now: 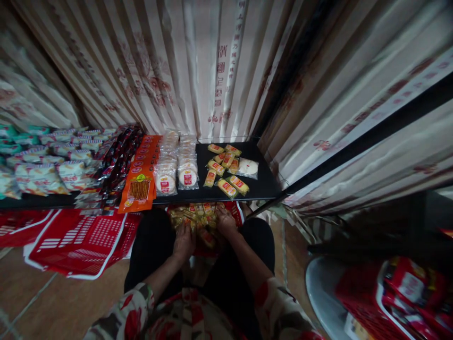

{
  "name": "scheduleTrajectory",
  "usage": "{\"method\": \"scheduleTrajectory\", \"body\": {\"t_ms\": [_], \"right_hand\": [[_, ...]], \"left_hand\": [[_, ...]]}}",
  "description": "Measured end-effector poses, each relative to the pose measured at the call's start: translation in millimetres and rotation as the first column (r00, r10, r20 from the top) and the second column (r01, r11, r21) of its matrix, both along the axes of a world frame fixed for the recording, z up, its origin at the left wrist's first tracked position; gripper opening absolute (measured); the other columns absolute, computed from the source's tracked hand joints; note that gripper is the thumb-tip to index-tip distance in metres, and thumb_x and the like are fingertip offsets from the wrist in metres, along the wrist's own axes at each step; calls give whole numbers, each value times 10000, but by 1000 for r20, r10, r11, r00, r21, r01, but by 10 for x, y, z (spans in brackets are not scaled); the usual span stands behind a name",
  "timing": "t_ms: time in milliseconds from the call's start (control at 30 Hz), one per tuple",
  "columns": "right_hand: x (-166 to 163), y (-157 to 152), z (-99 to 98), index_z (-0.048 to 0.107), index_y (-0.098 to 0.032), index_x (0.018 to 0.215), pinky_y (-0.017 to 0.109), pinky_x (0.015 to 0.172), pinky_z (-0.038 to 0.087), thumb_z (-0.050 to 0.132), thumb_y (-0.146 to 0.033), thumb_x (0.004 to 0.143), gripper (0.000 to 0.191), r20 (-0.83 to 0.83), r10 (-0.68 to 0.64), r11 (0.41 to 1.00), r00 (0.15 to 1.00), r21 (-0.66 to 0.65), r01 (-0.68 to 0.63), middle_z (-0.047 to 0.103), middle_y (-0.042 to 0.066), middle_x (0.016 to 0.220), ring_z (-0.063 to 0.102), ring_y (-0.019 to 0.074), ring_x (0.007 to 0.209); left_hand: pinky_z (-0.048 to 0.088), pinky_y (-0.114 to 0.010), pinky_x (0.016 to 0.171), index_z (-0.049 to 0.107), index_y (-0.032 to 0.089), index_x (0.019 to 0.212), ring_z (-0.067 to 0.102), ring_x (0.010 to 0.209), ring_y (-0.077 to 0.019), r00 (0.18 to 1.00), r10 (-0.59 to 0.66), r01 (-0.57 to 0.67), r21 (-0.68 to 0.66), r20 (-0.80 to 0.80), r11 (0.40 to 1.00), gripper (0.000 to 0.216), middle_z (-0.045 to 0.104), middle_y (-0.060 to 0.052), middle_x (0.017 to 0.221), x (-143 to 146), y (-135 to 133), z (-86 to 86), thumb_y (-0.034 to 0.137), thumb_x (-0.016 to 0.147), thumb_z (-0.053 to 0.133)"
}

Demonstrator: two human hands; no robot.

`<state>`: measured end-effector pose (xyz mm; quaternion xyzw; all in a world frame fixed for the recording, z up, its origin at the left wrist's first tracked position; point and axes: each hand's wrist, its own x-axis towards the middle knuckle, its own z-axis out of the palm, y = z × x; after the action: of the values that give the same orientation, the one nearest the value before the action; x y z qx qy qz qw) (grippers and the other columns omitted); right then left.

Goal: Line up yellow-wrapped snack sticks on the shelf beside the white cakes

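Black shelf (260, 186) at 12 o'clock, its edge cutting off the far side of the basket between the knees (240, 215); red basket (83, 238) at 9, loaded one (359, 288) at 4. Yellow wrapped cakes (198, 211) sit right at the fingertips, left hand (183, 245) at 7, right hand (226, 222) at 3. Fingers reach in, can't tell if they're pinching anything.

My feed comes through dim, brightest on the pale pleated curtains printed in dark red (198, 61), across the upper centre and right. I catch small glints on the clear plastic packs of round white crackers (187, 178) near the centre. Below, small yellow plastic-wrapped cakes (194, 215) sit in murky shade. Toward the edges my wide view stretches; the glossy red packets (410, 285), lower right, look blurred.
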<state>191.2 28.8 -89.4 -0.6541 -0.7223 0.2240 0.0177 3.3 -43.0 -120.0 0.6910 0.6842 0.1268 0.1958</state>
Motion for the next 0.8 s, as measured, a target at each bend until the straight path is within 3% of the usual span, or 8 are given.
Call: {"method": "scheduleTrajectory", "body": {"t_ms": [200, 300, 400, 533, 600, 667, 733, 800], "right_hand": [[28, -55, 225, 603, -132, 1137, 344, 1019, 331, 475, -99, 770, 390, -55, 30, 995, 998, 102, -24, 564, 138, 1244, 474, 207, 1195], [170, -129, 428, 600, -173, 1138, 308, 959, 404, 459, -117, 799, 371, -237, 129, 991, 963, 66, -116, 625, 92, 1169, 561, 177, 1093], [398, -157, 663, 606, -222, 1118, 293, 826, 489, 434, -235, 852, 317, -467, 160, 984, 870, 9, -176, 682, 34, 1051, 639, 160, 914], [707, 15, 941, 602, -190, 1096, 300, 739, 519, 398, -398, 871, 369, -601, -15, 997, 799, 56, 61, 707, 43, 879, 655, 167, 785], [841, 204, 1025, 592, -176, 1106, 319, 776, 510, 400, -421, 866, 393, -578, -82, 948, 812, 206, 243, 699, 65, 910, 647, 179, 822], [966, 446, 1059, 608, -153, 1079, 367, 890, 457, 415, -400, 852, 387, -463, -104, 829, 881, 450, 334, 659, 109, 1054, 599, 213, 976], [1082, 713, 1052, 575, -114, 1143, 410, 956, 400, 410, -359, 848, 417, -314, -143, 750, 939, 584, 309, 613, 150, 1140, 537, 245, 1084], [1184, 968, 1022, 523, -86, 1208, 432, 1014, 335, 416, -321, 843, 447, -191, -162, 741, 968, 624, 247, 523, 175, 1268, 443, 258, 1199]], "left_hand": [[291, -466, 1078, 384, 18, 1286, 205, 1361, -275, 1000, -17, 14, 132, 22, 991, 523, 312, -220, 1424, -75, -94, -23, 79, 768, 350], [302, -464, 1078, 451, 65, 1245, 260, 1345, -262, 994, -97, 89, 151, 45, 985, 465, 370, -180, 1402, -100, -165, 30, 100, 793, 348], [337, -444, 1067, 488, 140, 1224, 355, 1301, -215, 960, -266, 250, 152, 93, 956, 434, 463, -120, 1347, -31, -243, 171, 113, 818, 335], [312, -430, 1089, 485, 127, 1241, 290, 1335, -209, 887, -434, 394, 231, 155, 889, 449, 408, -125, 1393, 154, -382, 338, 104, 810, 360], [339, -422, 1075, 517, 117, 1212, 318, 1322, -219, 884, -431, 397, 195, 181, 897, 438, 427, -136, 1377, 230, -449, 364, 96, 799, 374], [355, -386, 1070, 545, 134, 1194, 366, 1295, -215, 891, -407, 389, 124, 200, 913, 439, 457, -122, 1357, 266, -503, 365, 89, 791, 377], [362, -347, 1066, 558, 170, 1196, 415, 1262, -200, 897, -389, 388, 45, 210, 920, 466, 492, -92, 1333, 264, -547, 353, 78, 779, 371], [377, -326, 1054, 564, 216, 1199, 454, 1231, -184, 903, -371, 383, -16, 215, 924, 504, 521, -56, 1309, 233, -589, 329, 73, 760, 361]]}}
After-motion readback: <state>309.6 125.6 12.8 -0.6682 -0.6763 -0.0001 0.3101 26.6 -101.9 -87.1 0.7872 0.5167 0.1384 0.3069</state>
